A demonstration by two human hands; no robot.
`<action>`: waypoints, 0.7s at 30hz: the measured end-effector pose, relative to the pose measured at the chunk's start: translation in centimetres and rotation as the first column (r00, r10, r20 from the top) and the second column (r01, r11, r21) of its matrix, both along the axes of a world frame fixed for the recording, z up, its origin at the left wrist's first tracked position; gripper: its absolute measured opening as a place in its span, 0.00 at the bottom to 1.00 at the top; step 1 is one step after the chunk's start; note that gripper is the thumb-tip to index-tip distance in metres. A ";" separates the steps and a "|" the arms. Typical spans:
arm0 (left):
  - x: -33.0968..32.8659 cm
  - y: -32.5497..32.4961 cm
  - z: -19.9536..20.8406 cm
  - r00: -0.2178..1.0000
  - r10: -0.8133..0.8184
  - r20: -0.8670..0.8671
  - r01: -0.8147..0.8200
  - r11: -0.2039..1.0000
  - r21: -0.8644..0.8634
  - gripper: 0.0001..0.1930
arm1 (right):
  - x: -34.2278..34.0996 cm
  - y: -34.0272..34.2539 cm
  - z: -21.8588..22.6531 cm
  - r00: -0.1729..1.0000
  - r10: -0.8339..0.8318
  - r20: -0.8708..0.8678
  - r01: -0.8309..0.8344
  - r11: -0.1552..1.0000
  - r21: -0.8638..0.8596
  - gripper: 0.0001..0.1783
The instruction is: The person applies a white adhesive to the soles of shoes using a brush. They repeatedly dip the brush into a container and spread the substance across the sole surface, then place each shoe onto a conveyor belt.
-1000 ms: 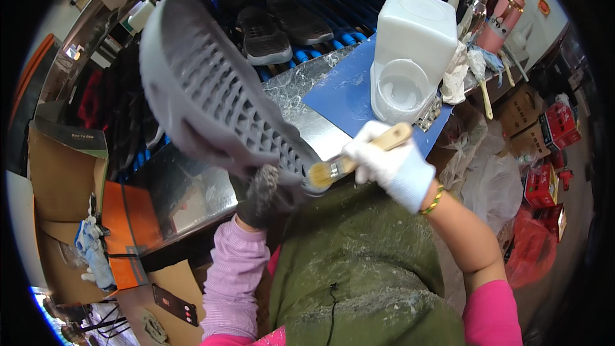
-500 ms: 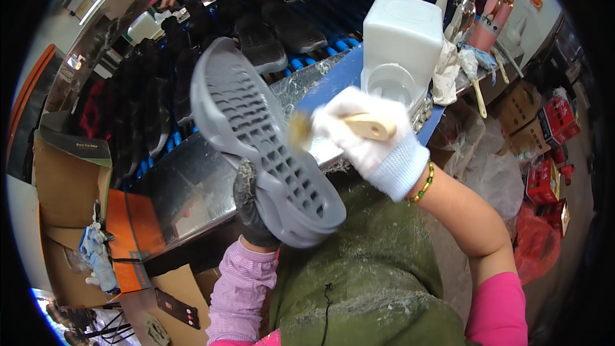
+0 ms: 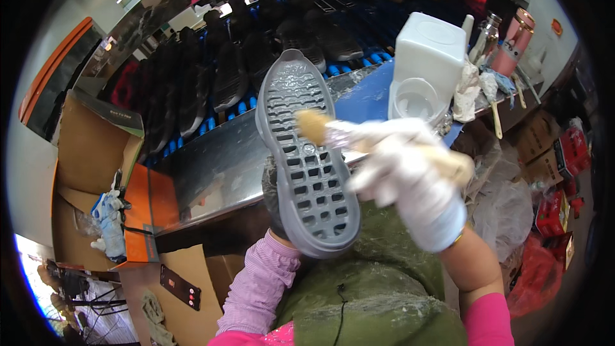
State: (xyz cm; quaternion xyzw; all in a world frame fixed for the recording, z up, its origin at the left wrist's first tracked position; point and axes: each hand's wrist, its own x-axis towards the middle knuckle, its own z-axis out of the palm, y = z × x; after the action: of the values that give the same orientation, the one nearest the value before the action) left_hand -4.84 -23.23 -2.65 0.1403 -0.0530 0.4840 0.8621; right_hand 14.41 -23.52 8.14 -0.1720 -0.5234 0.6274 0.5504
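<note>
In the head view, my right hand, blurred, curls around the brush, whose bristles now overlap the grey sole instead of being beside it as before. My left hand, mostly hidden behind, grips the sole, turned straighter than earlier. Beyond my right hand stands a white container.

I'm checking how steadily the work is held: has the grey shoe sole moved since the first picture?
Yes: judged against the white container, the grey shoe sole has swung right, its far end now nearer that container.
</note>
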 end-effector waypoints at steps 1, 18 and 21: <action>0.0 -0.5 0.1 0.999 -0.011 -0.040 0.010 0.999 -0.031 0.36 | -1.2 0.0 0.9 0.997 0.039 0.069 -0.048 0.991 0.126 0.19; -1.7 -4.8 2.5 0.946 -0.081 -0.315 0.016 0.979 -0.203 0.35 | 0.6 13.8 2.8 0.206 -0.976 -0.069 0.516 0.048 0.855 0.07; -2.1 -5.0 2.7 0.950 -0.110 -0.293 0.050 0.977 -0.206 0.35 | -2.3 9.2 4.1 0.574 -0.814 -0.086 0.501 0.266 0.824 0.05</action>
State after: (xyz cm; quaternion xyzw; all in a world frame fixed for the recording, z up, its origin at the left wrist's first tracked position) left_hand -6.91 -28.18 0.05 0.1249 0.1217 0.4243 0.8886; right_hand 12.14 -14.28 12.27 -0.2310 -0.7034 -0.0051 0.6722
